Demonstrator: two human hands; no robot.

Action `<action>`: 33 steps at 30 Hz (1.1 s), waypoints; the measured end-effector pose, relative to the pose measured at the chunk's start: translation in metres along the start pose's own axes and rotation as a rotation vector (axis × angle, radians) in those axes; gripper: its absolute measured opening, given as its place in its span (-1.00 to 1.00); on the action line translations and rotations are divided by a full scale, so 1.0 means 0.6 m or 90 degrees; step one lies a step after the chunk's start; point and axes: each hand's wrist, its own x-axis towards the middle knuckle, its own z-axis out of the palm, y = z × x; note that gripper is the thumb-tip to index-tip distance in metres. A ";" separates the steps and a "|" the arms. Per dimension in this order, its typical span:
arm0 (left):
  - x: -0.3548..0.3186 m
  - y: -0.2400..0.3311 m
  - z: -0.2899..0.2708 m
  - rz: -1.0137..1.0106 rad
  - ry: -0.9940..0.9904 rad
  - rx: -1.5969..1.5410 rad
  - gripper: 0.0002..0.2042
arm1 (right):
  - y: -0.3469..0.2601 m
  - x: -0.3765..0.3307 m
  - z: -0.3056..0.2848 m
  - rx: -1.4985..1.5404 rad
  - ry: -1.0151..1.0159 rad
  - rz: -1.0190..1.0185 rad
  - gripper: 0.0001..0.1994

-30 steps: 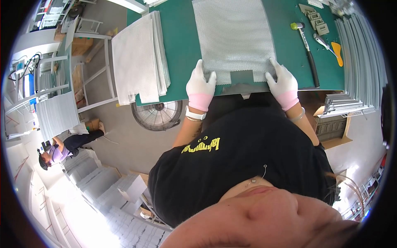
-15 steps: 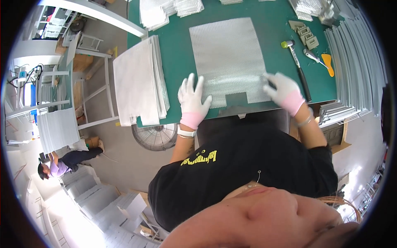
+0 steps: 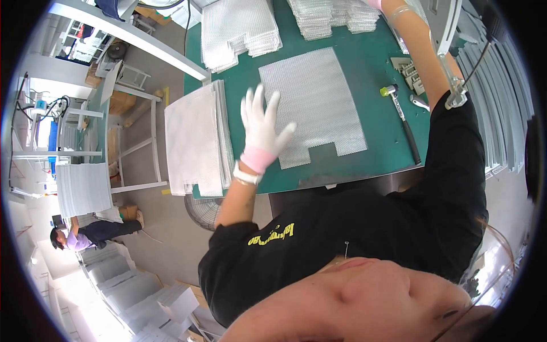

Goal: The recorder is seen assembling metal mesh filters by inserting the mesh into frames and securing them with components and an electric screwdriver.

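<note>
A silver mesh sheet (image 3: 313,100) with a notch in its near edge lies flat on the green table (image 3: 383,137). My left hand (image 3: 261,125), in a white glove with a pink cuff, hovers at the sheet's left edge. Its fingers are spread and hold nothing. My right arm stretches far forward; only the pink cuff of my right hand (image 3: 374,3) shows at the top edge, so its fingers are hidden. Near that hand sits a stack of mesh pieces (image 3: 333,20). Another mesh stack (image 3: 236,31) lies at the far left of the table.
A pile of whitish sheets (image 3: 194,139) overhangs the table's left side. To the right lie a hammer (image 3: 403,122), a screwdriver (image 3: 420,102) and beige blocks (image 3: 411,74). Long grey strips (image 3: 496,97) line the right side. A person (image 3: 97,232) works at the far left.
My right hand has left the sheet's near right corner and reached far forward, past the top edge. My left hand has lifted slightly forward. The view has shifted, showing more of the far stacks.
</note>
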 end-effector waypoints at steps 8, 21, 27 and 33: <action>0.521 -0.118 0.162 0.072 0.229 -0.277 -0.40 | 0.098 0.021 0.067 0.091 0.009 -0.067 -0.48; 0.572 0.089 0.048 -0.264 0.042 -0.046 -0.44 | 0.161 -0.011 0.072 0.249 0.020 -0.160 -0.57; 0.613 0.084 0.056 -0.164 0.019 0.069 -0.46 | 0.187 -0.044 0.078 0.325 0.032 -0.183 -0.60; 0.659 -0.007 0.127 -0.113 0.023 0.026 -0.54 | 0.182 -0.074 0.061 0.390 0.044 -0.227 -0.63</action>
